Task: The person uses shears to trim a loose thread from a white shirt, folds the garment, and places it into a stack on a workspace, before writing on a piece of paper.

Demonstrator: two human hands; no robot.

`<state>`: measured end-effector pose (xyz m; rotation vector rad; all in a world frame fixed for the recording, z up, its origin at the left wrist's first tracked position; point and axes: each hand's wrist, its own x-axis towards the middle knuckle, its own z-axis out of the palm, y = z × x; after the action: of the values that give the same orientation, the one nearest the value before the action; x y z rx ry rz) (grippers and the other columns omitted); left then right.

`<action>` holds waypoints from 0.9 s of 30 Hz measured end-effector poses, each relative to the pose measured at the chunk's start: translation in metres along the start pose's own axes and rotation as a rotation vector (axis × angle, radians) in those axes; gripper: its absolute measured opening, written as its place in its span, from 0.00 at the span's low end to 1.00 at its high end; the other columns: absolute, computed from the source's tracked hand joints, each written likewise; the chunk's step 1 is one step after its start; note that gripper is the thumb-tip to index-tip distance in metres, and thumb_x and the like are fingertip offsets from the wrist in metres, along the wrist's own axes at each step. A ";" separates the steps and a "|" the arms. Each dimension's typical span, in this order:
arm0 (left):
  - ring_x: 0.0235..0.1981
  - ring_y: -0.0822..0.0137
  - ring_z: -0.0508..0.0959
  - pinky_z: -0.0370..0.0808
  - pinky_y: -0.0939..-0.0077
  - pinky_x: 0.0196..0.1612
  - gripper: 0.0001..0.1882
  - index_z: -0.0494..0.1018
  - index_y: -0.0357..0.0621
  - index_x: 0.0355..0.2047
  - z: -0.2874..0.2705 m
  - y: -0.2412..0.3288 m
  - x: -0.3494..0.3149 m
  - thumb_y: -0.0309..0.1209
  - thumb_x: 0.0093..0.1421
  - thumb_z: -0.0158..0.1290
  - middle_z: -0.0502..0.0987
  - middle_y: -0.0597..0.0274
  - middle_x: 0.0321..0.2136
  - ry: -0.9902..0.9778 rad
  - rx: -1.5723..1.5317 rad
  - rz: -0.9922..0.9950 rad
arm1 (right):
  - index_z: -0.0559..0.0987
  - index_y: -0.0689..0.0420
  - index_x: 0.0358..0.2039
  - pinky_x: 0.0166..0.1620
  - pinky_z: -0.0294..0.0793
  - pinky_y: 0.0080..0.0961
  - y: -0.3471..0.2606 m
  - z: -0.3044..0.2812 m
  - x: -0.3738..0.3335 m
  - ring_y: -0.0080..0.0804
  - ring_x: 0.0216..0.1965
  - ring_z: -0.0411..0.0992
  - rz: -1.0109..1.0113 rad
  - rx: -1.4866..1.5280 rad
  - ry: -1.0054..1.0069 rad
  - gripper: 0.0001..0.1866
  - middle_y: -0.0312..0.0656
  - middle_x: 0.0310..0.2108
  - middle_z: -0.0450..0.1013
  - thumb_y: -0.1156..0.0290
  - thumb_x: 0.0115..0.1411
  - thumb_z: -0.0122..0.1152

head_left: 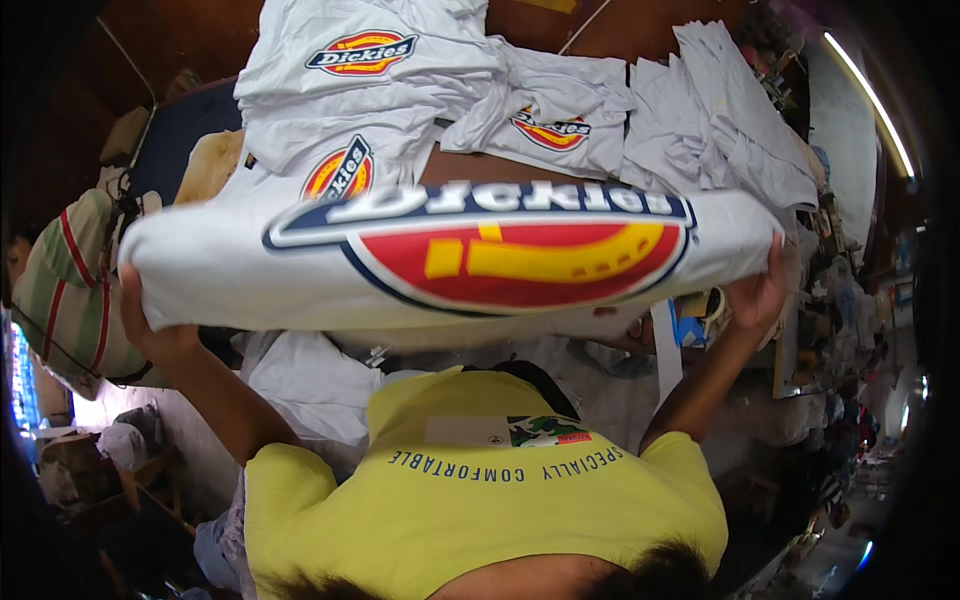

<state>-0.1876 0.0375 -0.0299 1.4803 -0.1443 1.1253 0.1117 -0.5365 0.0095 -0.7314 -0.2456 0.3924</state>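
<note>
A white T-shirt (220, 265) with a large red, yellow and navy print is stretched sideways in front of my chest, slightly blurred. My left hand (150, 318) is closed on its left end, the fingers partly behind the cloth. At the opposite end my right hand (758, 292) grips the fabric, with some fingers hidden by it. The shirt is held up above the table, and its upper part looks folded or bunched over.
White printed shirts lie in a tall pile (280, 100), with another stack (585, 85) beside it and more white garments (740, 120) at the far right. A striped bag (70, 290) stands left. White cloth (305, 385) hangs near my left arm. A blue item (690, 325) lies near my right wrist.
</note>
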 end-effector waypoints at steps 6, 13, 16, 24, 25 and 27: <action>0.40 0.69 0.75 0.72 0.76 0.41 0.15 0.72 0.40 0.43 0.007 -0.061 0.143 0.32 0.56 0.52 0.75 0.63 0.38 0.285 -0.240 -0.650 | 0.67 0.62 0.48 0.56 0.60 0.53 0.068 0.061 0.155 0.42 0.55 0.62 0.241 -0.143 -0.088 0.18 0.48 0.48 0.67 0.66 0.61 0.48; 0.38 0.57 0.76 0.73 0.58 0.47 0.15 0.69 0.37 0.40 0.030 -0.042 0.330 0.34 0.56 0.49 0.74 0.49 0.40 0.025 -0.434 -0.372 | 0.71 0.59 0.42 0.48 0.68 0.42 0.033 0.186 0.351 0.44 0.43 0.71 -0.238 -0.193 -0.281 0.15 0.48 0.39 0.73 0.64 0.60 0.45; 0.40 0.55 0.75 0.72 0.56 0.48 0.16 0.71 0.37 0.38 0.008 -0.057 0.371 0.38 0.59 0.45 0.76 0.51 0.36 0.142 -0.393 -0.307 | 0.73 0.61 0.41 0.50 0.65 0.47 0.051 0.210 0.399 0.48 0.44 0.71 -0.098 -0.096 -0.267 0.17 0.49 0.39 0.73 0.64 0.60 0.43; 0.47 0.50 0.71 0.61 0.47 0.53 0.24 0.68 0.41 0.46 -0.053 -0.207 0.295 0.47 0.62 0.35 0.72 0.48 0.44 0.081 -0.573 -0.676 | 0.61 0.57 0.54 0.58 0.56 0.52 0.207 0.144 0.401 0.48 0.58 0.55 0.321 -0.208 0.004 0.22 0.50 0.58 0.55 0.64 0.61 0.48; 0.45 0.52 0.72 0.64 0.51 0.51 0.22 0.67 0.42 0.46 -0.047 -0.217 0.265 0.45 0.61 0.40 0.73 0.51 0.44 0.258 -0.325 -0.744 | 0.60 0.56 0.55 0.58 0.55 0.52 0.230 0.128 0.379 0.50 0.59 0.54 0.328 -0.244 0.141 0.23 0.50 0.60 0.51 0.64 0.61 0.48; 0.41 0.56 0.73 0.69 0.60 0.46 0.21 0.66 0.44 0.47 -0.086 -0.243 0.202 0.41 0.57 0.50 0.73 0.59 0.43 0.307 -0.044 -0.663 | 0.57 0.56 0.57 0.59 0.55 0.51 0.258 0.084 0.349 0.52 0.59 0.53 0.332 -0.311 0.249 0.25 0.50 0.62 0.47 0.63 0.61 0.48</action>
<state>0.0309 0.2770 -0.0759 1.1637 0.4995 0.7769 0.3288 -0.1625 -0.0792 -1.1233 0.0549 0.5798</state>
